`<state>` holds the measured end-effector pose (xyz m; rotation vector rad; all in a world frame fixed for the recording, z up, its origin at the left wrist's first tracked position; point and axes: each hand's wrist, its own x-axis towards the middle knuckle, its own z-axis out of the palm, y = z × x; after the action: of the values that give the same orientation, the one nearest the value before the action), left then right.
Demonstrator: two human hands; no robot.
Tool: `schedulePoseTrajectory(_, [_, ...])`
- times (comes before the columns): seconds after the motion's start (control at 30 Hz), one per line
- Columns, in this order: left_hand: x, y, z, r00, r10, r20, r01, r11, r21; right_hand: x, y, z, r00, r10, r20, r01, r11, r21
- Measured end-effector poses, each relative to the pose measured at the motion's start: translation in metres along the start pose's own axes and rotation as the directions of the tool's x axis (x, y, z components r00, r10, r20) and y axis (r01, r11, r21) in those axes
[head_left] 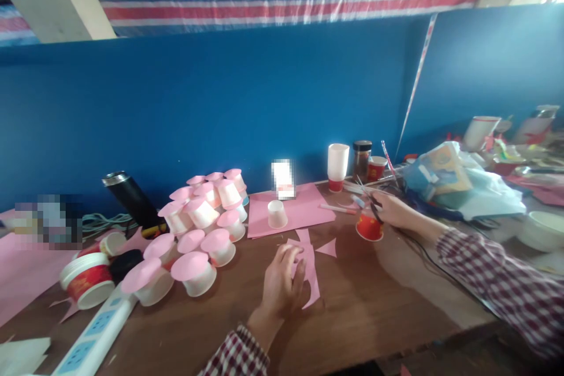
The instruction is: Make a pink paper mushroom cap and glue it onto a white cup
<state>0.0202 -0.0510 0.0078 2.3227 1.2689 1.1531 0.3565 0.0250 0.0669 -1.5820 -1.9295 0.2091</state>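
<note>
My left hand [282, 282] lies over a pink paper offcut [312, 273] with curved cut edges; thumb and fingers are apart, and pink shows between them. A small triangular pink scrap [327, 248] is just to its right. Farther right, my right hand [386, 209] is closed around dark-handled scissors [375, 207] above a red paper cup [369, 229]. The scissor tips point up and away. Beyond my left hand, an upside-down white paper cup [277, 215] stands on pink paper sheets [308, 205].
Several upturned cups topped with pink discs [194, 266] crowd the left, beside a power strip [94, 329] and a tilted black flask [132, 197]. A cup stack [338, 167] and a lidded jar [362, 158] stand near the blue partition [247, 100]. A plastic bag [467, 182] lies right.
</note>
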Motion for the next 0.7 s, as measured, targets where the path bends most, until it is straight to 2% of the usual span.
schedulePoseTrajectory(0.17, [0.001,-0.025,-0.016,0.993,-0.122,0.002,0.119,0.969,0.215,-0.001,0.001,-0.004,1.000,0.022,-0.010,-0.022,1.000,-0.019])
schedulePoseTrajectory(0.23, [0.002,-0.030,-0.020,0.985,-0.170,0.037,0.152,0.944,0.293,-0.004,-0.008,-0.005,0.992,0.055,-0.110,-0.059,0.998,-0.032])
schedulePoseTrajectory(0.33, [0.007,-0.030,-0.021,0.959,-0.261,0.107,0.197,0.891,0.409,-0.013,-0.036,0.004,0.947,0.043,-0.320,-0.048,0.999,-0.009])
schedulePoseTrajectory(0.4, [0.014,-0.027,-0.020,0.932,-0.332,0.147,0.229,0.851,0.472,-0.022,-0.062,0.023,0.938,0.004,-0.346,0.028,0.996,0.088])
schedulePoseTrajectory(0.5, [0.028,-0.021,-0.016,0.882,-0.425,0.202,0.286,0.825,0.487,-0.032,-0.098,0.066,0.968,-0.101,-0.231,0.161,0.953,0.257])
schedulePoseTrajectory(0.6, [0.039,-0.019,-0.011,0.838,-0.497,0.225,0.352,0.808,0.472,-0.032,-0.116,0.110,0.991,-0.070,-0.117,0.112,0.908,0.404])
schedulePoseTrajectory(0.7, [0.041,-0.022,-0.007,0.844,-0.496,0.207,0.378,0.821,0.428,-0.028,-0.118,0.137,0.996,-0.022,-0.081,0.059,0.873,0.483])
